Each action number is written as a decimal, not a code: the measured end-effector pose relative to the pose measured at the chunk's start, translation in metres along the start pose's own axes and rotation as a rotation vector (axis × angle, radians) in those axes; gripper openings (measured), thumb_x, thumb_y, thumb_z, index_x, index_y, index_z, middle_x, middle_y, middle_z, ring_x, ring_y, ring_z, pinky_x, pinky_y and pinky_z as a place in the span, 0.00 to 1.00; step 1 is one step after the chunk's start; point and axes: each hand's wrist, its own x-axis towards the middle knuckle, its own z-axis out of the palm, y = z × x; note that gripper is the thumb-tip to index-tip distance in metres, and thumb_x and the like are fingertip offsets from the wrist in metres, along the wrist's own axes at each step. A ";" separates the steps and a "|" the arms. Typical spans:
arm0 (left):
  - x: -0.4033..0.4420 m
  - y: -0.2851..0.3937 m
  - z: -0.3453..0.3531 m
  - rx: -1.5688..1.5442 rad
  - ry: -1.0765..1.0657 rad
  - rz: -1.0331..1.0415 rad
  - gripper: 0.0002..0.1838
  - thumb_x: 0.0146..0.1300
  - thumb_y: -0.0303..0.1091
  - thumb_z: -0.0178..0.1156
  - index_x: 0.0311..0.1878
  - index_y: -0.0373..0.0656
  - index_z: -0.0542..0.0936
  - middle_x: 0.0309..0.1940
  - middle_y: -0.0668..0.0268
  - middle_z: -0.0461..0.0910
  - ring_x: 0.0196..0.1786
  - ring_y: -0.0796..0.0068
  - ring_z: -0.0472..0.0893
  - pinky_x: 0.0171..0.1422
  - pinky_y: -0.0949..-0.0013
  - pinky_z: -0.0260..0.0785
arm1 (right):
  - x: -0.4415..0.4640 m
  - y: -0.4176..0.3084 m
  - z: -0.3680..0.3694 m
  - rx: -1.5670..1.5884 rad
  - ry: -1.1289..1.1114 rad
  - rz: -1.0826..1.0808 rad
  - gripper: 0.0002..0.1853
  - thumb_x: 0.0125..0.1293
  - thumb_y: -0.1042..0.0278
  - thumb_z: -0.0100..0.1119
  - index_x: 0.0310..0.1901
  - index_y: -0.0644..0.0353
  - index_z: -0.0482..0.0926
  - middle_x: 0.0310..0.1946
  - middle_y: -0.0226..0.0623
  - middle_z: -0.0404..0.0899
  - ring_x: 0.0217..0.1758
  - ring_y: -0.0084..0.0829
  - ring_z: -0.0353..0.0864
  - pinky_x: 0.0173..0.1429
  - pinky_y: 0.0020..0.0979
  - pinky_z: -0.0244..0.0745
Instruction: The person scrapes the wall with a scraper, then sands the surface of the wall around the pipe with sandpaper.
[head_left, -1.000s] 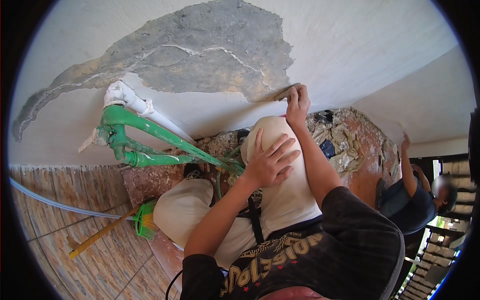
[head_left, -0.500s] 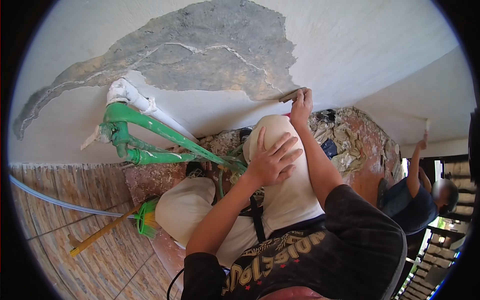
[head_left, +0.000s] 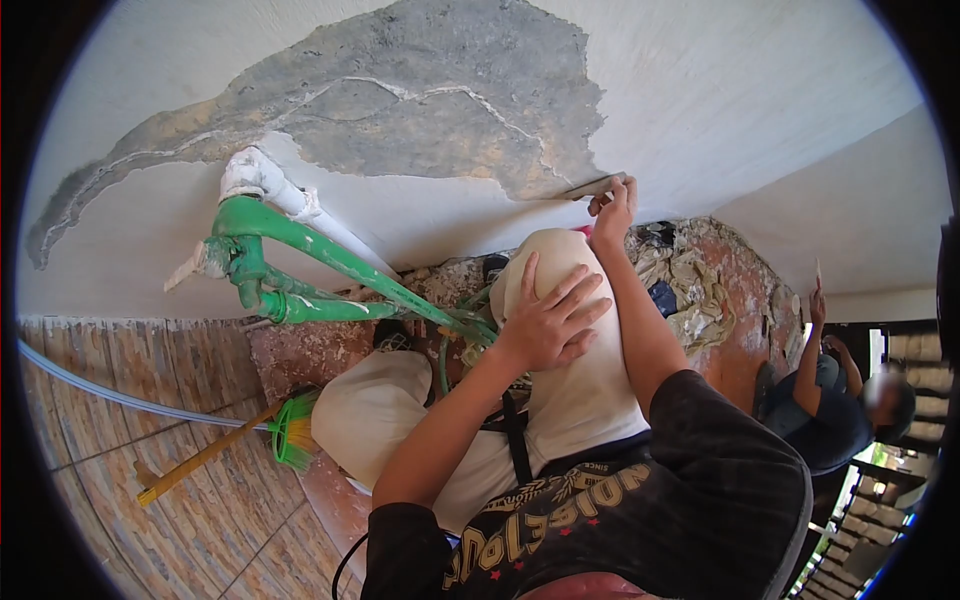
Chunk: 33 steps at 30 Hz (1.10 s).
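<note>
My right hand (head_left: 615, 212) is closed on a flat scraper (head_left: 592, 188), whose blade lies against the wall at the lower right edge of a grey bare patch (head_left: 440, 100). A pale crack line runs across that patch. My left hand (head_left: 552, 318) rests with spread fingers on my raised knee (head_left: 545, 262), holding nothing. Left of my knee, green pipes (head_left: 330, 265) join a white pipe (head_left: 270, 183) that comes out of the wall.
A green and yellow brush (head_left: 293, 430) lies on the tiles (head_left: 110, 400) beside a pale hose (head_left: 120, 402). Crumpled sheeting (head_left: 700, 300) covers debris on the floor. At the right, a co-worker (head_left: 820, 425) raises a thin tool (head_left: 818, 272) to the adjoining wall.
My right hand has moved slightly right with the scraper along the patch's edge. My left hand stays on the knee. The co-worker's raised arm and tool have shifted.
</note>
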 end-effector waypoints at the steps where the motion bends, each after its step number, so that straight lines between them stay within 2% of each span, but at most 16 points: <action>1: 0.000 -0.001 0.000 0.003 0.002 0.004 0.20 0.63 0.47 0.55 0.56 0.54 0.80 0.67 0.65 0.69 0.75 0.67 0.61 0.72 0.23 0.37 | 0.004 0.003 -0.001 0.066 0.057 0.055 0.07 0.71 0.65 0.48 0.36 0.56 0.67 0.18 0.30 0.65 0.16 0.22 0.62 0.21 0.25 0.57; 2: 0.000 -0.001 0.001 0.003 0.006 0.007 0.20 0.63 0.48 0.56 0.56 0.54 0.80 0.67 0.65 0.69 0.75 0.67 0.60 0.72 0.23 0.37 | 0.006 0.007 -0.005 0.056 0.104 0.137 0.06 0.71 0.65 0.48 0.36 0.56 0.67 0.18 0.30 0.65 0.16 0.23 0.63 0.21 0.26 0.57; 3: 0.001 0.000 0.001 0.001 0.010 0.010 0.20 0.63 0.48 0.56 0.56 0.54 0.80 0.67 0.65 0.69 0.75 0.67 0.60 0.72 0.23 0.37 | 0.004 0.002 -0.004 0.054 0.104 0.132 0.06 0.71 0.65 0.48 0.36 0.56 0.67 0.18 0.30 0.65 0.16 0.23 0.63 0.21 0.26 0.57; 5: 0.001 0.000 0.000 -0.002 0.002 0.008 0.20 0.63 0.48 0.56 0.56 0.54 0.80 0.67 0.65 0.69 0.75 0.67 0.60 0.73 0.23 0.36 | -0.001 -0.006 -0.001 -0.015 -0.063 0.030 0.06 0.71 0.65 0.48 0.36 0.55 0.67 0.19 0.31 0.65 0.16 0.23 0.63 0.21 0.26 0.59; 7: -0.001 0.002 0.001 0.010 -0.017 -0.001 0.20 0.63 0.48 0.56 0.57 0.56 0.80 0.68 0.66 0.68 0.75 0.67 0.60 0.73 0.24 0.36 | -0.001 -0.007 -0.003 -0.012 -0.040 0.055 0.05 0.70 0.66 0.48 0.36 0.55 0.68 0.18 0.31 0.65 0.16 0.24 0.64 0.21 0.26 0.59; 9: 0.001 -0.001 -0.001 0.042 -0.024 0.000 0.21 0.63 0.49 0.57 0.58 0.58 0.80 0.69 0.66 0.68 0.75 0.67 0.60 0.73 0.25 0.37 | 0.001 -0.011 0.001 0.086 0.077 0.205 0.06 0.70 0.66 0.48 0.35 0.56 0.68 0.17 0.31 0.65 0.17 0.23 0.64 0.22 0.26 0.59; 10: 0.000 0.000 -0.001 0.031 -0.026 0.004 0.21 0.63 0.49 0.57 0.58 0.58 0.80 0.69 0.66 0.68 0.75 0.67 0.59 0.74 0.25 0.37 | 0.001 -0.011 0.004 0.031 0.051 0.110 0.08 0.71 0.66 0.48 0.33 0.56 0.71 0.15 0.29 0.66 0.14 0.20 0.62 0.20 0.23 0.56; 11: 0.000 -0.001 -0.001 0.020 -0.028 0.005 0.21 0.63 0.49 0.57 0.58 0.58 0.80 0.69 0.66 0.68 0.76 0.68 0.59 0.74 0.25 0.36 | 0.001 -0.012 0.005 0.031 0.038 0.109 0.08 0.71 0.66 0.48 0.33 0.56 0.71 0.15 0.29 0.66 0.14 0.20 0.62 0.20 0.23 0.56; 13: -0.001 -0.002 -0.002 0.032 -0.029 0.004 0.21 0.64 0.49 0.56 0.58 0.58 0.79 0.69 0.66 0.67 0.76 0.68 0.58 0.74 0.25 0.36 | -0.007 -0.031 0.012 -0.002 -0.176 -0.061 0.09 0.71 0.67 0.48 0.32 0.57 0.71 0.16 0.28 0.66 0.15 0.18 0.62 0.21 0.22 0.58; 15: -0.001 -0.002 -0.003 0.001 -0.047 0.010 0.20 0.65 0.49 0.56 0.58 0.58 0.79 0.68 0.66 0.68 0.76 0.67 0.59 0.74 0.26 0.36 | -0.022 -0.053 0.029 -0.056 -0.252 -0.138 0.08 0.72 0.68 0.49 0.33 0.58 0.71 0.16 0.26 0.66 0.17 0.17 0.63 0.24 0.20 0.60; 17: 0.000 -0.003 -0.003 0.013 -0.038 0.020 0.20 0.65 0.49 0.56 0.58 0.57 0.79 0.68 0.65 0.68 0.76 0.68 0.59 0.74 0.26 0.36 | -0.036 -0.067 0.045 -0.079 -0.442 -0.271 0.07 0.72 0.69 0.51 0.35 0.61 0.72 0.17 0.26 0.69 0.20 0.17 0.66 0.25 0.20 0.62; 18: -0.001 -0.004 -0.003 0.019 -0.033 0.029 0.20 0.65 0.49 0.56 0.58 0.56 0.79 0.68 0.65 0.68 0.75 0.69 0.59 0.74 0.26 0.36 | -0.039 -0.070 0.049 -0.199 -0.478 -0.304 0.07 0.72 0.70 0.53 0.36 0.64 0.73 0.18 0.29 0.73 0.20 0.17 0.69 0.25 0.21 0.63; 21: -0.001 -0.004 -0.001 -0.004 -0.011 0.004 0.22 0.65 0.50 0.56 0.57 0.50 0.78 0.67 0.64 0.68 0.75 0.70 0.60 0.74 0.27 0.37 | -0.045 -0.082 0.068 -0.256 -0.458 -0.421 0.09 0.72 0.68 0.53 0.38 0.66 0.74 0.19 0.31 0.76 0.19 0.17 0.70 0.23 0.22 0.62; 24: 0.002 -0.007 -0.003 -0.016 0.014 -0.012 0.24 0.64 0.51 0.57 0.56 0.44 0.78 0.66 0.63 0.70 0.73 0.69 0.63 0.75 0.28 0.38 | -0.046 -0.094 0.083 -0.220 -0.415 -0.414 0.09 0.72 0.68 0.54 0.38 0.67 0.74 0.18 0.32 0.76 0.17 0.17 0.70 0.21 0.23 0.61; 29: 0.003 -0.009 -0.009 0.005 0.003 0.020 0.25 0.64 0.53 0.58 0.54 0.42 0.79 0.63 0.62 0.73 0.71 0.68 0.66 0.76 0.30 0.39 | -0.057 -0.111 0.105 -0.145 -0.364 -0.485 0.09 0.72 0.70 0.54 0.39 0.68 0.72 0.19 0.32 0.74 0.17 0.18 0.70 0.20 0.23 0.61; 33: 0.002 -0.010 -0.009 0.012 0.013 0.027 0.24 0.64 0.53 0.59 0.52 0.44 0.80 0.60 0.64 0.76 0.70 0.67 0.68 0.76 0.30 0.39 | -0.068 -0.122 0.110 -0.246 -0.380 -0.510 0.07 0.73 0.72 0.53 0.43 0.67 0.68 0.24 0.32 0.74 0.16 0.18 0.70 0.19 0.24 0.61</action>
